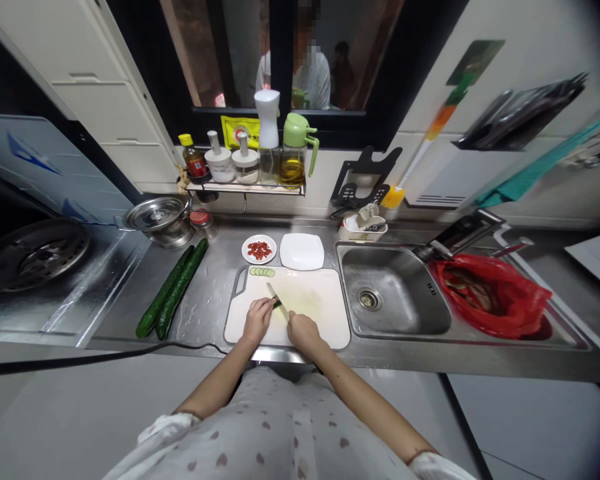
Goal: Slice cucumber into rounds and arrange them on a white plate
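Observation:
On a white cutting board with a grey handle, my right hand is closed around the handle of a knife. Its blade points up and to the left. My left hand is closed just left of the blade, fingertips on a small dark green piece of cucumber, mostly hidden by fingers and knife. Several thin cucumber slices lie overlapped in a row at the board's upper left. Behind the board are a small plate of chopped red pieces and a white square plate.
Two long cucumbers lie on the steel counter at left, near a lidded pot. At right is a sink with a faucet and a red plastic bag. A shelf holds seasoning bottles. A dark cord crosses the front edge.

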A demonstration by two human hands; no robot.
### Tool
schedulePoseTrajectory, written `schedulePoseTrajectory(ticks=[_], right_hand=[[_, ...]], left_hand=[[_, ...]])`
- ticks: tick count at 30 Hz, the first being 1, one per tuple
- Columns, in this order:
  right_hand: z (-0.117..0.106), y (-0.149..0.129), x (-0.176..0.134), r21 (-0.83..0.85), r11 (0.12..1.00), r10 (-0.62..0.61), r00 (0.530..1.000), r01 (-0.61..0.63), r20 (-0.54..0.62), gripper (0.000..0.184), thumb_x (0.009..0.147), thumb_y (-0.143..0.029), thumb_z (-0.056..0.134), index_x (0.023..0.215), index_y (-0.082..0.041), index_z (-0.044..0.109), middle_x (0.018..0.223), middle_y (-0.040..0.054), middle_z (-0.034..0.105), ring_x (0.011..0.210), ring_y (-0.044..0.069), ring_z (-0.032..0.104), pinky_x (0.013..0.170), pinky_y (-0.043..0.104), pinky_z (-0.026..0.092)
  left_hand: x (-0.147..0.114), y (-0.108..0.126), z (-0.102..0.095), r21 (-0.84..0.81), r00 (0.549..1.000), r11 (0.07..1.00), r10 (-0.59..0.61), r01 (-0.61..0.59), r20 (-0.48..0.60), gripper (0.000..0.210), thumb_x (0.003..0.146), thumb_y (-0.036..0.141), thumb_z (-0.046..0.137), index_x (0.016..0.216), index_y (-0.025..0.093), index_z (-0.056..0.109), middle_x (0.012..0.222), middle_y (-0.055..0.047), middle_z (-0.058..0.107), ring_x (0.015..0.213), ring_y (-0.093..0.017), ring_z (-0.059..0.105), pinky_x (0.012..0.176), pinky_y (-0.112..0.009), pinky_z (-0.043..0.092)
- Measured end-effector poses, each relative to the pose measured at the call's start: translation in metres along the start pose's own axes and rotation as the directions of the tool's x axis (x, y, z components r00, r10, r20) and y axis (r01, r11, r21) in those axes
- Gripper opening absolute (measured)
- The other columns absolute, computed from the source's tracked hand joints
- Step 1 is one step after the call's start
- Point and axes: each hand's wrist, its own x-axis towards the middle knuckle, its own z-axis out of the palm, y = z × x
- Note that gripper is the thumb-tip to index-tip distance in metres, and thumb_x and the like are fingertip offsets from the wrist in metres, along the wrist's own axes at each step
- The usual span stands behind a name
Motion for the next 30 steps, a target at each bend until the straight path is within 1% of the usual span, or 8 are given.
schedulePoseTrajectory(ticks=[7,14,18,30], right_hand=[[-0.002,-0.008,0.016,0.002,1.0,-0.014,0.999,0.014,-0.045,0.03,0.088,-0.013,0.035,0.11,-0.012,0.054,0.097,0.0154,0.068,0.092,0.023,0.064,0.074,0.03,0.043],[0.002,0.001,0.005,0.003,1.0,0.004,1.0,-0.004,0.007,0.03,0.088,-0.016,0.036,0.111,-0.013,0.055,0.098,0.0153,0.067,0.095,0.024,0.063,0.075,0.031,0.043],[0.003,0.002,0.002,0.005,1.0,0.006,1.0,-0.006,0.014,0.029,0.088,-0.016,0.036,0.11,-0.014,0.055,0.097,0.0145,0.067,0.094,0.024,0.063,0.074,0.03,0.043],[0.0,-0.008,0.021,0.001,1.0,-0.013,1.0,0.013,0.0,0.032,0.087,-0.013,0.035,0.112,-0.012,0.054,0.099,0.0145,0.067,0.095,0.024,0.064,0.074,0.03,0.044]], left_hand=[[0.0,-0.001,0.0,-0.001,1.0,1.0,0.013,-0.013,-0.003,0.027,0.091,0.021,0.046,0.111,0.023,0.064,0.103,-0.006,0.065,0.1,-0.018,0.056,0.088,-0.036,0.049],[0.0,-0.002,0.001,0.005,1.0,1.0,0.012,-0.012,-0.011,0.027,0.091,0.021,0.047,0.111,0.023,0.064,0.104,-0.007,0.065,0.1,-0.018,0.057,0.086,-0.035,0.05],[-0.001,-0.002,0.002,0.007,1.0,1.0,0.009,-0.009,-0.016,0.027,0.091,0.021,0.046,0.112,0.023,0.064,0.104,-0.007,0.065,0.1,-0.018,0.056,0.086,-0.035,0.05],[0.001,0.001,0.0,-0.004,1.0,1.0,0.005,-0.005,-0.013,0.027,0.091,0.021,0.046,0.11,0.022,0.064,0.103,-0.007,0.066,0.1,-0.018,0.057,0.087,-0.037,0.05]])
